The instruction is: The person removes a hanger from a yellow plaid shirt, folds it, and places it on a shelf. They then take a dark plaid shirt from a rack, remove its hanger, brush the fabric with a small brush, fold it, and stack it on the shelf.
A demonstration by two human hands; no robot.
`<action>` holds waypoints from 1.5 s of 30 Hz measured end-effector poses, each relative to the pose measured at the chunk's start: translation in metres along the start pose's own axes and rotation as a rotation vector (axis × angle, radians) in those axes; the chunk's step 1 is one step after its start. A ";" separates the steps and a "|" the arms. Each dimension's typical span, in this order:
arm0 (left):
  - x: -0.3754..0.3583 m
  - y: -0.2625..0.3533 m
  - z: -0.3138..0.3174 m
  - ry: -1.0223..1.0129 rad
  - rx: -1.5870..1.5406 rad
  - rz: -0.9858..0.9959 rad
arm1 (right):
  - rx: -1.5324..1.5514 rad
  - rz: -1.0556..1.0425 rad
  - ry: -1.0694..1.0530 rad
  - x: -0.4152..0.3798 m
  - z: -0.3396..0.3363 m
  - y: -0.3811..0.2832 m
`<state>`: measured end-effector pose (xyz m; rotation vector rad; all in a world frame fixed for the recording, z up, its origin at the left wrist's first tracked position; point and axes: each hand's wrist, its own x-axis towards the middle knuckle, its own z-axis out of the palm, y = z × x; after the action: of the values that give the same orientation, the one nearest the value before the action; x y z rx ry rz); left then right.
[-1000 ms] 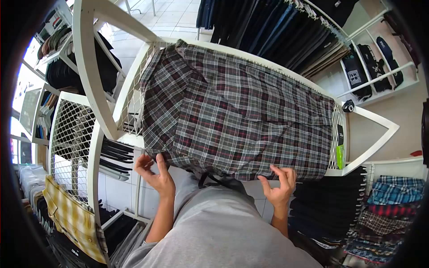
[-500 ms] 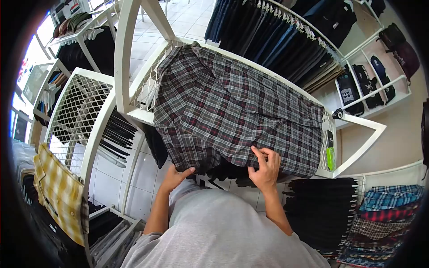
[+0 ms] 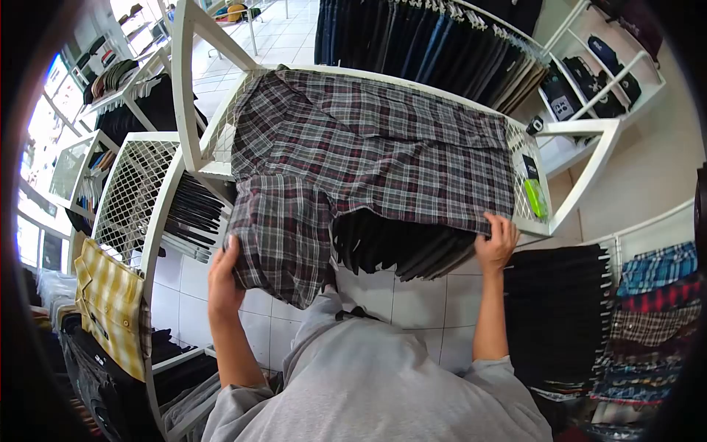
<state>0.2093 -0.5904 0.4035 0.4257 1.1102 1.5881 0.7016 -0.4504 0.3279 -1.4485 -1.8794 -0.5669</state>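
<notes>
A dark plaid shirt (image 3: 383, 155) with white and red lines lies spread over a white mesh-topped rack (image 3: 227, 141). Its near sleeve (image 3: 280, 232) hangs out over the front edge towards me. My left hand (image 3: 224, 283) grips the outer side of that sleeve, thumb on top and the other fingers hidden beneath the cloth. At the shirt's near right corner, my right hand (image 3: 498, 241) pinches the edge between thumb and fingers. Between the hands the front edge of the shirt droops over dark garments (image 3: 405, 247) hanging below.
On the rack's right end lie a bright green packet (image 3: 536, 197) and a small black object (image 3: 535, 125). Behind hang jeans (image 3: 412, 44). To the left is a yellow plaid shirt (image 3: 110, 306); to the right stand black garments (image 3: 556, 317) and folded plaid shirts (image 3: 655, 295).
My left hand has moved left and drawn the sleeve out towards me. My right hand has slid right along the shirt's near edge to its corner. The view has shifted slightly.
</notes>
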 end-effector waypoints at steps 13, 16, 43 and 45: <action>0.153 0.117 0.089 -0.565 -0.168 -0.016 | 0.786 0.533 -0.110 0.080 0.007 0.095; 0.211 0.133 0.130 -0.528 -0.129 -0.031 | 0.660 0.658 -0.128 0.110 0.052 0.111; 0.221 0.028 0.034 0.156 1.520 0.876 | 0.688 0.266 -0.483 0.128 0.073 -0.250; 0.223 0.026 0.033 0.192 1.472 0.887 | 0.490 0.064 -0.351 0.131 0.083 -0.269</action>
<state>0.1449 -0.3739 0.3806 1.9550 2.3370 1.1781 0.4045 -0.3830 0.3875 -1.3242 -2.0382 0.1903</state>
